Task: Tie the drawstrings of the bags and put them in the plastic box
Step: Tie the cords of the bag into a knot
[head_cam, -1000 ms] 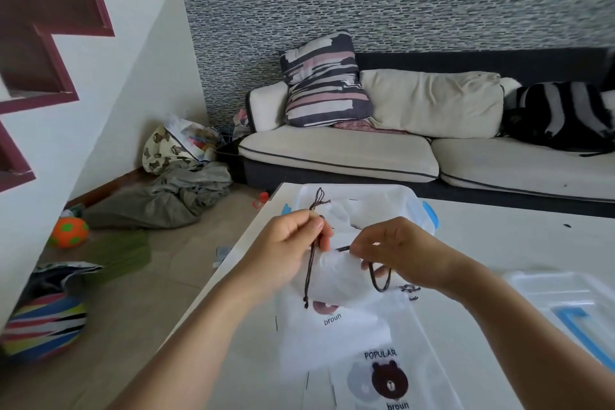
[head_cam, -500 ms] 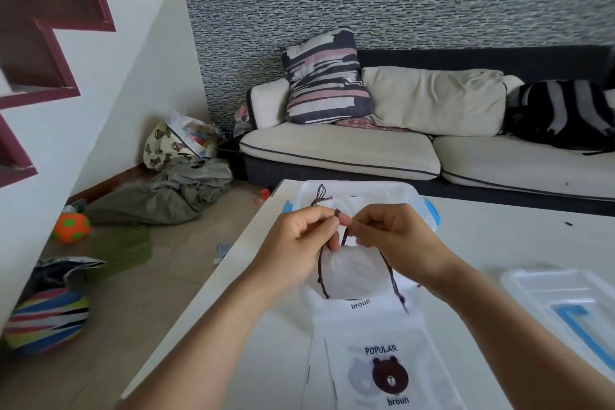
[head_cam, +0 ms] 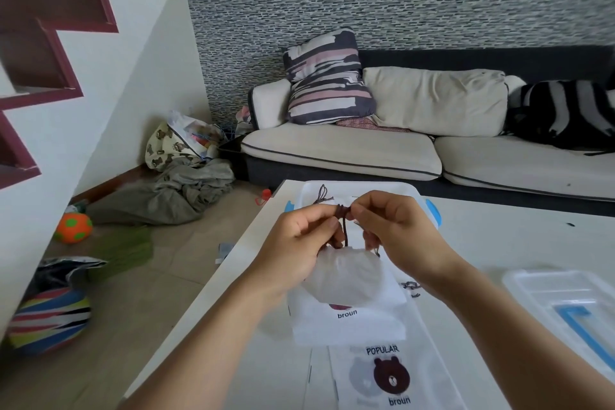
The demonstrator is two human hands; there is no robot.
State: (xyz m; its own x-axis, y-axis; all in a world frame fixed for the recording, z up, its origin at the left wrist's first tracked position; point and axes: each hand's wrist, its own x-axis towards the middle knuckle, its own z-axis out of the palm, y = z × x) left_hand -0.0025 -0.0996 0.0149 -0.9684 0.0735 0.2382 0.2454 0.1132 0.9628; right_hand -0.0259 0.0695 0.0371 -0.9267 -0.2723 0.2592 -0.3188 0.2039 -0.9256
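A white drawstring bag (head_cam: 346,280) with a bear print hangs gathered between my hands above the white table (head_cam: 492,243). Its dark brown drawstring (head_cam: 342,211) is bunched into a knot at the top. My left hand (head_cam: 299,243) pinches the cord on the left of the knot, and my right hand (head_cam: 392,230) pinches it on the right. Behind my hands stands the plastic box (head_cam: 362,188) with blue clips; a bag with a tied cord lies inside it. More flat white bags (head_cam: 382,376) lie on the table below.
The clear box lid (head_cam: 565,303) with a blue handle lies at the table's right. A sofa (head_cam: 416,150) with cushions stands behind the table. Clothes, bags and balls (head_cam: 73,226) lie on the floor at the left by the stairs.
The bag's top has been drawn tighter and the cords pulled into a knot. Both hands have come closer together and risen a little. The loose cord loops have shortened.
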